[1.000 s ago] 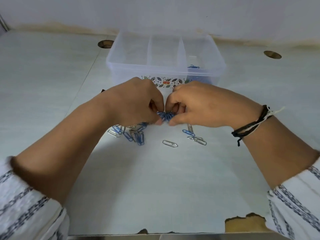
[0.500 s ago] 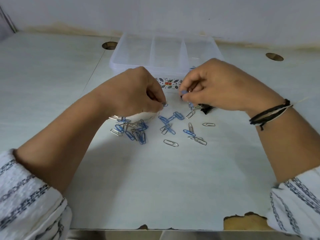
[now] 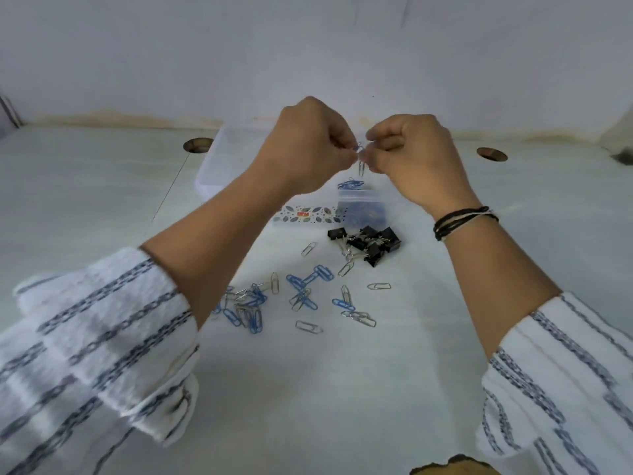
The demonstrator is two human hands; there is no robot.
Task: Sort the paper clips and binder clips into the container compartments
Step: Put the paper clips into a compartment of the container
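Tangled paper clips (image 3: pixel 359 156) pinched between my hands, above clear container (image 3: pixel 209 173); blue and silver clips (image 3: pixel 301 296) and black binder clips (image 3: pixel 370 243) loose mid-bench.

Soft even daylight, faint shadows, motion blur on sleeves, wide-angle edge distortion

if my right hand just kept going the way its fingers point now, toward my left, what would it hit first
Most likely the clips pinched between both hands, then the left hand's fingertips almost at once. The right hand faces them nearly touching, though depth is hard to judge.

Both hands, left (image 3: pixel 308 145) and right (image 3: pixel 409 156), raised together, fingertips pinched, forearms outstretched.
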